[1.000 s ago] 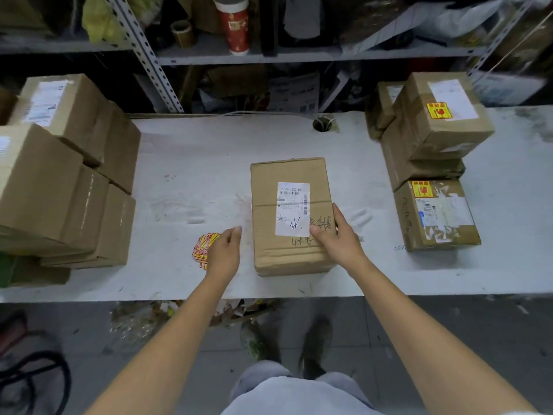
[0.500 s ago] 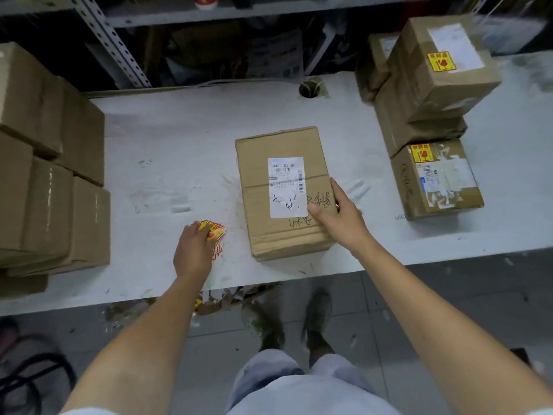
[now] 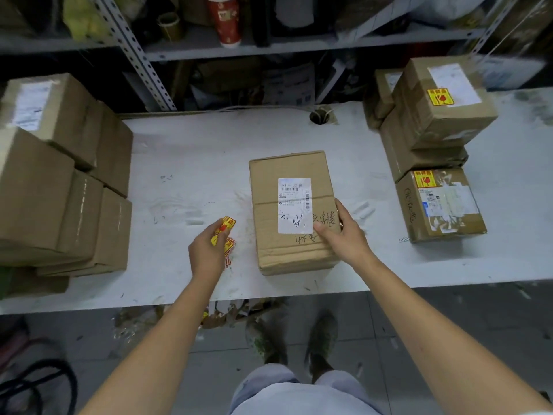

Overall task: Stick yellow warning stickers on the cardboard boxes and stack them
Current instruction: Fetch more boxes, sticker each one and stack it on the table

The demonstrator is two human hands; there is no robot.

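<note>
- At the middle of the white table [image 3: 185,163], close to its near edge, a cardboard box [image 3: 266,211] lies flat, its long side running near to far.
- A white label [image 3: 294,205] sits on top of the box with handwriting beside it; no yellow sticker shows on this box.
- The right hand [image 3: 344,238] grips the box at its near right corner, thumb on the top by the label and fingers over the right edge.
- The left hand [image 3: 206,253] is just left of the box, apart from it, thumb and fingers closed in a pinch on a yellow sticker [image 3: 227,224].
- More stickers [image 3: 229,245] lie in a loose pile on the table, partly under that hand.
- On the right, labelled boxes are stacked [image 3: 419,163]; the top box [image 3: 449,121] has a warning sticker [image 3: 440,97].
- A single box [image 3: 443,211] lies on the table just near of that stack, with its own sticker [image 3: 423,178].
- On the left stands a pile of plain boxes [image 3: 59,187].
- Beyond the table's far edge, a metal shelf [image 3: 299,46] holds a red-and-white cup [image 3: 224,22].
</note>
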